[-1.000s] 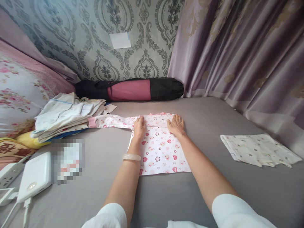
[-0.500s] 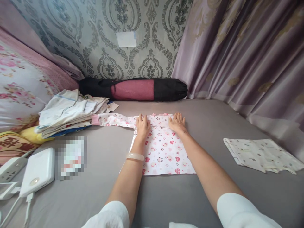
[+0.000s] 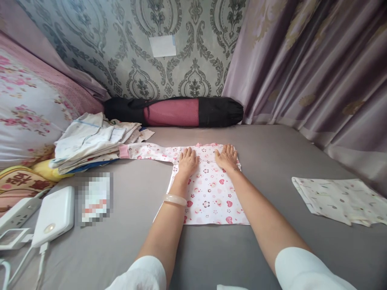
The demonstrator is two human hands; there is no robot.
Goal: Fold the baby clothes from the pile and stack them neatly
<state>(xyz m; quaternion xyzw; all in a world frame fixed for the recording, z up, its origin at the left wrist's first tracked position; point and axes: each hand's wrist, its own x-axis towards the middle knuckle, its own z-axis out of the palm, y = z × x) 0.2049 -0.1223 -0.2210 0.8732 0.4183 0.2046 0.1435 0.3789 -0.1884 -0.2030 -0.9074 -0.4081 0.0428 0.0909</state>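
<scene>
A small white long-sleeved shirt (image 3: 208, 193) with pink hearts and flowers lies flat on the grey bed sheet. Its left sleeve stretches out to the left, ending in a pink cuff (image 3: 123, 151) against a clothes pile. The other sleeve appears folded across the upper part. My left hand (image 3: 188, 161) rests palm down on the shirt's upper left, fingers extended. My right hand (image 3: 226, 157) lies flat on the upper right, fingers spread forward. Neither hand grips the cloth. A pale bangle (image 3: 175, 199) circles my left wrist.
A stack of folded clothes (image 3: 87, 141) sits at the left, beside a floral pillow (image 3: 27, 112). Nearer are a white power bank (image 3: 53, 215) with cables and a power strip (image 3: 18, 211). A folded patterned cloth (image 3: 338, 199) lies right. A black-and-pink roll bag (image 3: 172, 112) lines the wall.
My left hand has slid slightly right and flattened, its fingers now stretched out on the shirt. The right hand stays nearly in place. The view has shifted a little.
</scene>
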